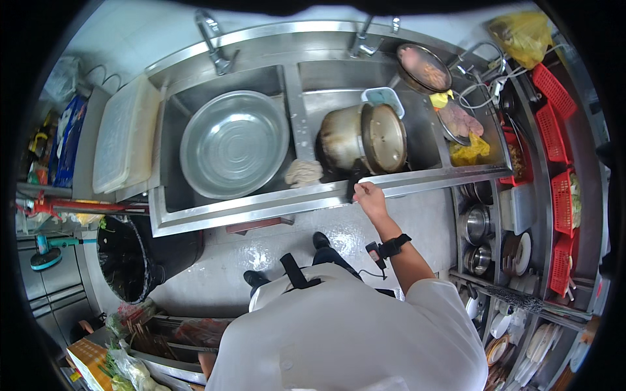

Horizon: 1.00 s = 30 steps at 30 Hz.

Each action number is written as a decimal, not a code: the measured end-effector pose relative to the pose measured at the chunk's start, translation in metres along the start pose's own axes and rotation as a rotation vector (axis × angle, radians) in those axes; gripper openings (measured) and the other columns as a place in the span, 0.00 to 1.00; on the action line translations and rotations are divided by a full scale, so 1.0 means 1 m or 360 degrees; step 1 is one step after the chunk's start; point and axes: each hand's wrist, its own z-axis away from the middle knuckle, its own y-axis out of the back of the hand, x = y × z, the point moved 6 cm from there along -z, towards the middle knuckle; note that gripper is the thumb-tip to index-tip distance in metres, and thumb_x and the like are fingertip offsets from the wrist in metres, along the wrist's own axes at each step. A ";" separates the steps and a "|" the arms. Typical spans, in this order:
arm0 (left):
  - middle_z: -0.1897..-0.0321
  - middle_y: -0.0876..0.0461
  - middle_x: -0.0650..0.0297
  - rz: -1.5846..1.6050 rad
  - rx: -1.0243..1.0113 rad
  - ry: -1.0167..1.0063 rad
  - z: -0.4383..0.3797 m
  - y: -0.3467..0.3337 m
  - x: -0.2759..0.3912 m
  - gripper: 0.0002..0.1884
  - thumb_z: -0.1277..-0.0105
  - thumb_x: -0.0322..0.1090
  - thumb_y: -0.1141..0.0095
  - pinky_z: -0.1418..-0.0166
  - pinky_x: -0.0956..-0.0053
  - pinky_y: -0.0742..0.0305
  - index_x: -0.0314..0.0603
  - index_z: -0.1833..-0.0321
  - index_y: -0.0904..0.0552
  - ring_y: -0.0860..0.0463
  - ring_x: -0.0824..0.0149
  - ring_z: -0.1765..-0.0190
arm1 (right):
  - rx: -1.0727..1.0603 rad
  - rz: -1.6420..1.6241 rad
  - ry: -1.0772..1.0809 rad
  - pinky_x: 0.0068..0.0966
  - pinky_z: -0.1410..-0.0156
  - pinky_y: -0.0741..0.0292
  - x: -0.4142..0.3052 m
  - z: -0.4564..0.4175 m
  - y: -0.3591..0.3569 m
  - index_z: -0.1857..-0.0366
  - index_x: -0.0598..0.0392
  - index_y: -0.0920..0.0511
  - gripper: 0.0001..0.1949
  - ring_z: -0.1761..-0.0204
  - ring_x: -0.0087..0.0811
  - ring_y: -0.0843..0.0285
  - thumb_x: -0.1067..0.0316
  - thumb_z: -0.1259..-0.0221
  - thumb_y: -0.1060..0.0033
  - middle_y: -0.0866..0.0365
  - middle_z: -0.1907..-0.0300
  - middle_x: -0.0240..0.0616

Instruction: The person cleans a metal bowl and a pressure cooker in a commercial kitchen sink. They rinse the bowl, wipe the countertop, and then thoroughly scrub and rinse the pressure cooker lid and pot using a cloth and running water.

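Observation:
My right hand (370, 198) is closed around the black handle (356, 183) of a stained metal pot (342, 134) at the front edge of the sink. The pot lies tilted in the middle basin, its round end facing right; whether that is a lid or the inside, I cannot tell. Behind it stands a pale plastic container (384, 97). A crumpled beige cloth (303, 173) rests on the divider to the left. In the left basin sits a large metal bowl (234, 144). My left hand is out of view; only a bit of skin shows beside my shirt.
The right basin holds raw meat (459, 119) and yellow plastic bags (469, 149); a pan (424, 69) of food sits behind. Red baskets (552, 132) and dish shelves line the right. A lined black bin (124, 259) stands left. Two faucets (215, 49) rise at the back.

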 end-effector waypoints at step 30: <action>0.61 0.19 0.62 0.1002 0.0089 -0.1637 0.116 0.159 0.867 0.15 0.35 0.29 0.44 0.57 0.75 0.24 0.35 0.47 0.24 0.19 0.69 0.61 | -0.0178 0.0961 -0.0367 0.39 0.42 0.27 0.093 -0.241 0.231 0.55 0.72 0.24 0.30 0.47 0.55 0.23 0.48 0.48 0.39 0.22 0.53 0.65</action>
